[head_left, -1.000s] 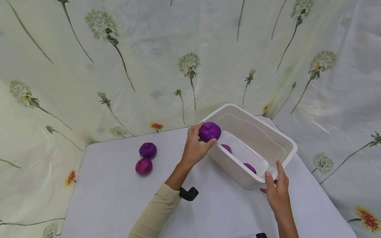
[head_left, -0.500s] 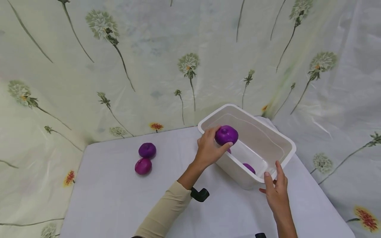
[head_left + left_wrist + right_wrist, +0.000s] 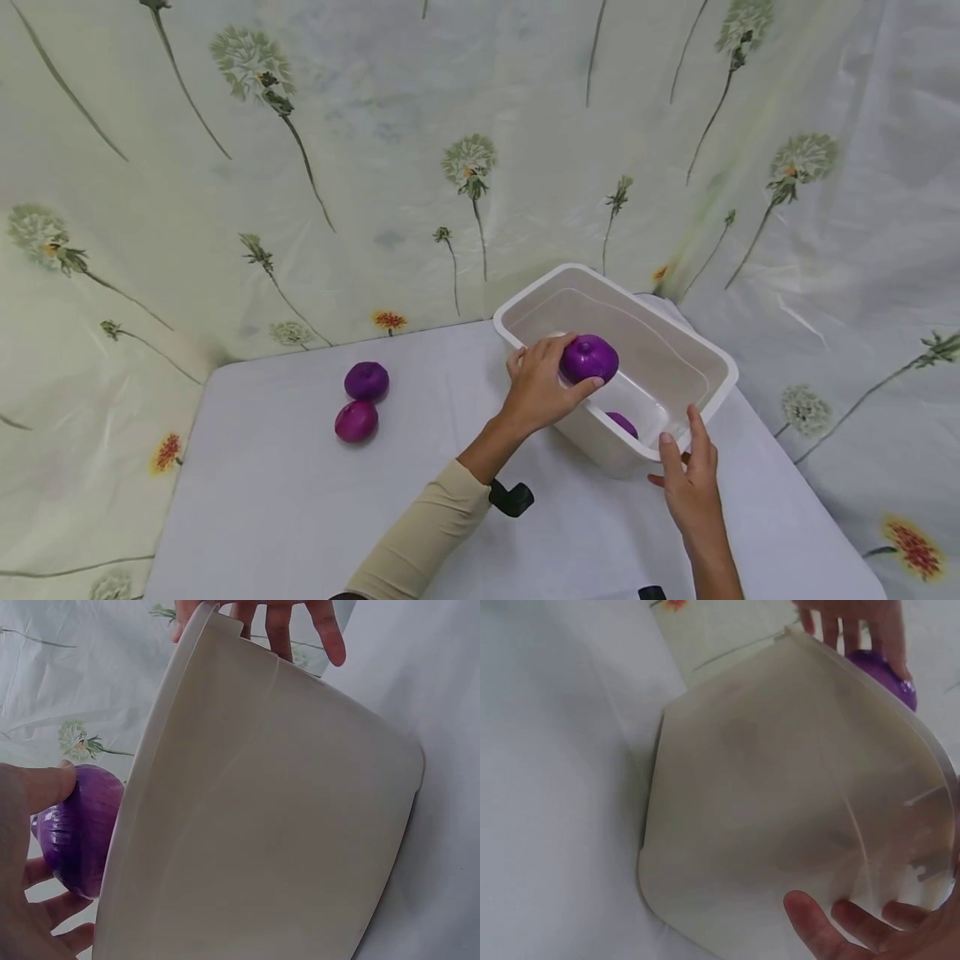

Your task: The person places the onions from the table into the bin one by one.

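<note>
In the head view my left hand [image 3: 542, 385] holds a purple onion [image 3: 590, 360] between thumb and fingers, just inside the near rim of a white plastic tub [image 3: 596, 437]. Another purple onion [image 3: 624, 423] lies inside, partly hidden by the near wall. At the tub's near right corner, my right hand [image 3: 692, 479] grips the rim, thumb on the inner side and several fingers outside. From the left wrist, the held onion [image 3: 81, 831] shows beside the tub's rim. The right wrist view shows the fingers [image 3: 862, 924] below the tub's outer wall.
Two more onions, one dark purple [image 3: 367, 381] and one pinkish purple [image 3: 356, 422], touch each other on the white-covered table [image 3: 262, 492], left of the tub. A flower-printed curtain [image 3: 360, 167] hangs behind the table and along its sides. A black wrist mount [image 3: 512, 498] sits under the left wrist.
My left hand has carried the onion right and slightly down, from over the tub's left rim to inside the opening. An onion lying in the tub is now hidden. The right hand stays put.
</note>
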`<state>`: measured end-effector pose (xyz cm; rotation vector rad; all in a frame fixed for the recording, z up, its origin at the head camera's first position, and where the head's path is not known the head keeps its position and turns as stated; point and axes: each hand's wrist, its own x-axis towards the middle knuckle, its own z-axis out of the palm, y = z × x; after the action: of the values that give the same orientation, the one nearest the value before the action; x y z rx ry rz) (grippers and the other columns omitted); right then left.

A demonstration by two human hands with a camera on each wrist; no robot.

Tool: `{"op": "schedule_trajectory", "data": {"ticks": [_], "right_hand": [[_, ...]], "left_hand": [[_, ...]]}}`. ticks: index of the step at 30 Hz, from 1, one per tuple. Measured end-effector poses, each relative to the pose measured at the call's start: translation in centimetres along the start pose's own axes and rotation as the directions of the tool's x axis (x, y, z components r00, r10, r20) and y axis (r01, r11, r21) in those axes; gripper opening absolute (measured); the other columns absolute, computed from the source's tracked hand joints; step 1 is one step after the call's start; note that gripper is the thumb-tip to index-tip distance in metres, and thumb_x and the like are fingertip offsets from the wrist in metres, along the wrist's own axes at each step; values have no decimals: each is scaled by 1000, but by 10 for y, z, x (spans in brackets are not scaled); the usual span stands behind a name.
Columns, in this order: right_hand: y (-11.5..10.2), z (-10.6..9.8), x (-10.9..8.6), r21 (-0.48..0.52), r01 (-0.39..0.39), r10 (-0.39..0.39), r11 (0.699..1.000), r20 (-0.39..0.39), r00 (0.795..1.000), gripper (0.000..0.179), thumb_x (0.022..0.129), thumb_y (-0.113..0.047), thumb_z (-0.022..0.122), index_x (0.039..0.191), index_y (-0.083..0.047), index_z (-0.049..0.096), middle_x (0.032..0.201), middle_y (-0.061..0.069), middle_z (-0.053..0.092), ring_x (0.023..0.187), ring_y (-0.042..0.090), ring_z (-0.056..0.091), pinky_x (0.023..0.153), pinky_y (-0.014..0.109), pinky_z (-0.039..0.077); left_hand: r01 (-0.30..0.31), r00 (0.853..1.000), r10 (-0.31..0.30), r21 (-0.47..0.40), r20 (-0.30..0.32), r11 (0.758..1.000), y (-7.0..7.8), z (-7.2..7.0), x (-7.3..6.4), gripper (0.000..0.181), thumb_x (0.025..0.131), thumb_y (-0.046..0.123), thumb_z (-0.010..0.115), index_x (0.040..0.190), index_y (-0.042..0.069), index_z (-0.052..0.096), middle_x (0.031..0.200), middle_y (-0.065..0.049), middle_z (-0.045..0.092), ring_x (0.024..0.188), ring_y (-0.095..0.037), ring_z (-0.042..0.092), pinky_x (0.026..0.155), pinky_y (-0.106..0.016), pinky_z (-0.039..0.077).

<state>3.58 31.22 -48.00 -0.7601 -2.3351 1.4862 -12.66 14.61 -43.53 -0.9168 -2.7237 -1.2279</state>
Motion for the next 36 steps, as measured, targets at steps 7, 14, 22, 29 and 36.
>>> {"op": "schedule_trajectory", "data": {"ticks": [7,14,22,29,36], "right_hand": [[0,4,0,3,12,-13,1000,18,1000,67,105,-41,41,159,-43,0,160,19,13,118,30,46,69,28,61],[1,6,-1,-1,15,-15,1000,23,1000,68,106,-40,41,159,-41,0,160,20,13,119,34,46,67,28,61],[-2,6,-2,-5,19,-19,1000,8,1000,67,105,-40,42,159,-43,1,158,23,15,122,43,49,67,29,61],[-4,5,-1,-10,17,-17,1000,7,1000,68,105,-40,42,160,-40,1,159,22,13,121,44,49,68,28,61],[-4,1,-1,-23,10,-10,1000,-8,1000,67,106,-39,40,160,-39,1,158,21,15,118,35,47,66,22,58]], "left_hand": [[-9,1000,9,19,-6,1000,-4,-1,-4,69,86,49,71,145,23,47,143,0,55,136,-16,47,115,-53,24],[-14,1000,14,28,23,1000,-6,-1,-5,73,86,50,72,148,24,45,149,0,50,143,-19,40,116,-53,22],[6,1000,-5,-53,21,999,-14,-7,-11,70,87,42,71,149,18,46,152,-3,46,145,-24,35,119,-53,24],[-19,995,8,-112,-95,994,-34,-14,-25,63,90,37,71,145,13,49,147,-5,50,141,-25,39,113,-56,31],[0,985,-39,-225,-169,974,-61,-20,-42,58,91,33,72,141,10,52,141,-9,51,134,-25,44,108,-54,36]]}}
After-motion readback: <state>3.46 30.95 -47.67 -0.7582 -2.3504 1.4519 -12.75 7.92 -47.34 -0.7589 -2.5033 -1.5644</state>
